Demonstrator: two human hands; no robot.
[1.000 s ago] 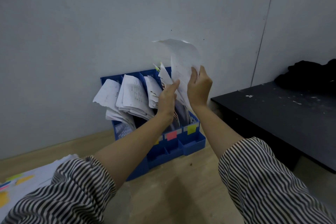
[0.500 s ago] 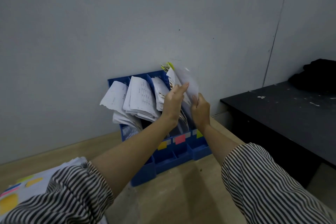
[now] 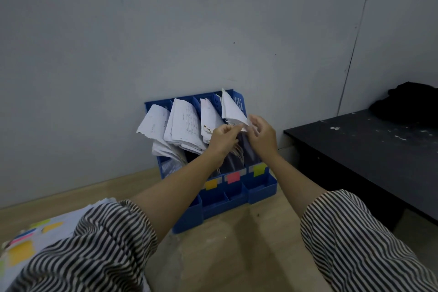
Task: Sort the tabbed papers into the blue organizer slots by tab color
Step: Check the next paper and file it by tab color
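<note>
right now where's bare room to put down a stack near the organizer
Free patches: the wooden floor in front of the blue organizer, between the two striped sleeves, and the black table top to its right, dusty but bare nearer you. Crowded: the organizer's slots, stuffed with papers, where the left hand and right hand work, and the tabbed pile at lower left.

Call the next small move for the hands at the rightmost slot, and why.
Probably let go and draw both hands back toward the loose pile at lower left. The sheet already stands in the organizer's rightmost slot, above the green label, and the left hand and right hand only pinch its lower corner. More tabbed papers wait in that pile.
</note>
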